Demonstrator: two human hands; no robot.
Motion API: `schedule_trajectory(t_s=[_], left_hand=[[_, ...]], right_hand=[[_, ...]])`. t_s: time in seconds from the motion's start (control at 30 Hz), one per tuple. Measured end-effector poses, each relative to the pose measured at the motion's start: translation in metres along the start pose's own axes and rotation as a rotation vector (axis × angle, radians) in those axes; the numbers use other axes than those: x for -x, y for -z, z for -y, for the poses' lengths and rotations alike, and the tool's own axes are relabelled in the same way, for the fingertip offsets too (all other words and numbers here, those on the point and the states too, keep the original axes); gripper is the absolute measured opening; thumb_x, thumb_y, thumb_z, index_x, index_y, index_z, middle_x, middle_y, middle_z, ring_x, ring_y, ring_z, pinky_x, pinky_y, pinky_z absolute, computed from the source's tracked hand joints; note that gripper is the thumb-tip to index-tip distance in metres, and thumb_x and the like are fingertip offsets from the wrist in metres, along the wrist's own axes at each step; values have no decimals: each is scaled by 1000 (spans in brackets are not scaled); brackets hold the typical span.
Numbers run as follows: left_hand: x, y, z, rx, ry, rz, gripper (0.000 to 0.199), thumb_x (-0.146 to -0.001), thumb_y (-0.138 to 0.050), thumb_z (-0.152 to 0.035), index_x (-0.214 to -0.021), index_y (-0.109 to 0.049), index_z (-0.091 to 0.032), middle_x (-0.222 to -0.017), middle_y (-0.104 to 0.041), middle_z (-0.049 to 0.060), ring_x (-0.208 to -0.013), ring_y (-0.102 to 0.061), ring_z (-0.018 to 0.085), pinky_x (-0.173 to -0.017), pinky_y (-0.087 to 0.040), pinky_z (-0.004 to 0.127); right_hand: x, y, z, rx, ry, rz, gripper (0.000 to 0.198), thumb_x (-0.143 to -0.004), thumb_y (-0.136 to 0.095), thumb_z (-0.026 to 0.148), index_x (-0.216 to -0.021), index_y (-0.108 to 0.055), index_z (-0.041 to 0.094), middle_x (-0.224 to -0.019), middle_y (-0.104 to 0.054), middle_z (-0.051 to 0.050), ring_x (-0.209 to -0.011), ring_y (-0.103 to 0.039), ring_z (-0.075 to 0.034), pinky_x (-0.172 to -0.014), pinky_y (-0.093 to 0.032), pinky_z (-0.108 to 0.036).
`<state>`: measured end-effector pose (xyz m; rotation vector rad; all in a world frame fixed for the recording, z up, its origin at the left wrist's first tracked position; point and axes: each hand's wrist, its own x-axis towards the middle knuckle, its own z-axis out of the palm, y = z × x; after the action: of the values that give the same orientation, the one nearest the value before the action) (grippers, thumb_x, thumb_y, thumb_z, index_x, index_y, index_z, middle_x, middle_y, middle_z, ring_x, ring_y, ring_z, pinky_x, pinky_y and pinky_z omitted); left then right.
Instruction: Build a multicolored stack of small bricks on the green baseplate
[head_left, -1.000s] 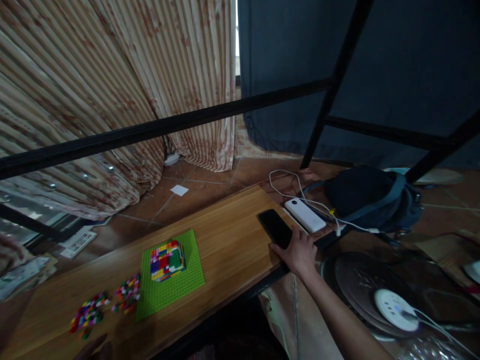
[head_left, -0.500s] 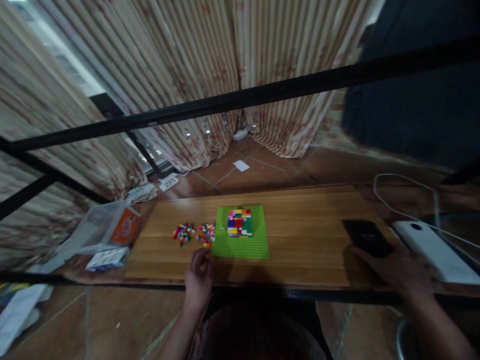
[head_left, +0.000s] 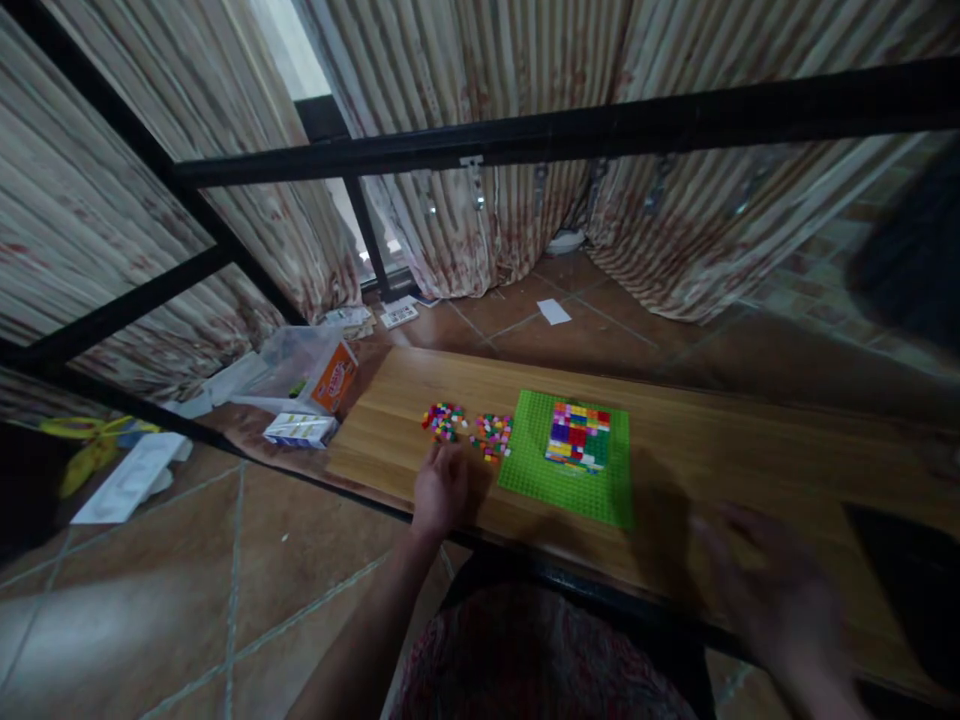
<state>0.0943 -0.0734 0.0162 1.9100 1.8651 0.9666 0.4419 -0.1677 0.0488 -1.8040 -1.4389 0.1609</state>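
Note:
A multicoloured block of toy bricks stands on the green baseplate. Left of the plate lie two loose heaps of small bricks, a left heap and a right heap. My left hand rests at the near side of these heaps, fingers curled together; whatever is in them is hidden. To the right of the baseplate, my right hand is above the table, blurred, its fingers stretched out and apart with nothing seen in them. A black phone lies at the right, apart from that hand.
The wooden table has a dark frame bar behind it. At its left end are a clear plastic box with an orange label and a small white-and-blue carton. Striped curtains hang beyond.
My right hand has left the phone and moved left toward the baseplate. The view has turned left, so the table sits farther right. My left hand stays by the brick heaps.

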Motion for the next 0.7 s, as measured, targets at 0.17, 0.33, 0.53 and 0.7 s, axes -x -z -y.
schedule_trajectory(t_s=[0.17, 0.33, 0.53, 0.7], left_hand=[[6, -8, 6, -28, -68, -30, 18, -87, -50, -18, -101, -61, -21, -102, -65, 6, -93, -63, 18, -84, -51, 29], [8, -12, 12, -66, -192, -55, 18, -89, -48, -17, -102, -61, -20, -104, -64, 7, -96, -60, 18, -87, -51, 31], [9, -15, 12, -79, -198, -61, 18, -91, -47, -19, -103, -60, -20, -106, -62, 9, -97, -59, 20, -87, -50, 33], [9, -14, 12, -108, -202, -59, 19, -90, -48, -18, -104, -61, -20, -106, -63, 9, -97, -59, 21, -88, -50, 35]], right_hand=[[5, -112, 98, -163, 292, 318, 20, -92, -50, 34, -94, -68, 24, -93, -69, -6, -91, -63, -22, -83, -50, -37], [-12, -178, 142, 43, 331, 308, 16, -87, -59, 29, -94, -68, 18, -90, -66, -9, -89, -59, -25, -81, -47, -37], [-14, -198, 141, 229, 333, 246, 10, -84, -62, 28, -86, -66, 19, -87, -63, -9, -85, -55, -25, -76, -44, -37], [-12, -201, 140, 209, 371, 247, 11, -88, -56, 22, -82, -65, 20, -86, -62, -9, -87, -55, -24, -79, -44, -37]])
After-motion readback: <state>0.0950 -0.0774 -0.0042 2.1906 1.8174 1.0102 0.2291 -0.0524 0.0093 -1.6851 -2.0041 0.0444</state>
